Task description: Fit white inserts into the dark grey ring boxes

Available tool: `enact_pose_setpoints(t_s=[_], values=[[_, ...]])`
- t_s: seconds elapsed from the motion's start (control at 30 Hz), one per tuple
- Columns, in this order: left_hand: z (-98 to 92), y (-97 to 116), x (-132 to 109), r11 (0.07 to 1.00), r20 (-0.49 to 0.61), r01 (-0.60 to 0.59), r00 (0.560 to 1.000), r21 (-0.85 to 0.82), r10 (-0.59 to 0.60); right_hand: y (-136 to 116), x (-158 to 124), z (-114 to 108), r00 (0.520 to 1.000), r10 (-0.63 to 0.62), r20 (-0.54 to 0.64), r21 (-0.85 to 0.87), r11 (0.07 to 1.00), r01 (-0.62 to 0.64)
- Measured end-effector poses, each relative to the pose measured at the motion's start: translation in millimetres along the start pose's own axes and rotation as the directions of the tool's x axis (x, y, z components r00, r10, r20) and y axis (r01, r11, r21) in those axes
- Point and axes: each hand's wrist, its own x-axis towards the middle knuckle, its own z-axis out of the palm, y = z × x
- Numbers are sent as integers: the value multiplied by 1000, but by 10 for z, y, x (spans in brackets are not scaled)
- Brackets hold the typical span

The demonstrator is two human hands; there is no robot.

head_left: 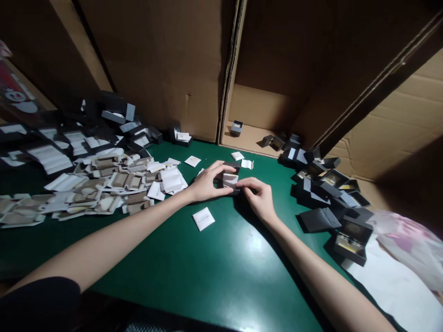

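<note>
Well, far left of the hands I see a red printed package (17, 94), its cartoon blurred. Just nearer than the left hand (209, 180), a white card (203, 218) bears print too small to read. That hand, thumb and fingers parted, grips the small black box (234, 168) between both hands; the right hand (258, 193), curled, has fingertips at the box's right edge, whether pinching I can't tell.

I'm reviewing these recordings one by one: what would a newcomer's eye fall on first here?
Probably the two bare hands at the centre: the left hand grips a small dark box, and the right hand has its fingertips at the box's right side. Next comes the heap of pale folded card pieces on the left of the green table, then the jumble of dark boxes, several open, on the right.
</note>
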Motion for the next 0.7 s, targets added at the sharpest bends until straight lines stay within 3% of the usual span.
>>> enact_pose_setpoints(t_s=[0.13,0.3,0.43,0.6,0.7], values=[[11,6,-4,1000,1,10,1000,7,-10,13,6,2,998,-64,-18,-172,983,60],[18,6,-7,1000,14,3,1000,-6,-3,12,9,2,997,-77,28,-229,970,82],[19,27,-8,999,23,-44,999,-15,44,-51,-19,-10,987,-160,9,-297,942,156],[24,48,-13,996,33,-84,996,-18,84,-134,-70,6,929,-327,172,-484,793,369],[32,53,-20,994,34,-109,993,5,109,-138,-86,31,912,-331,242,-581,703,409]])
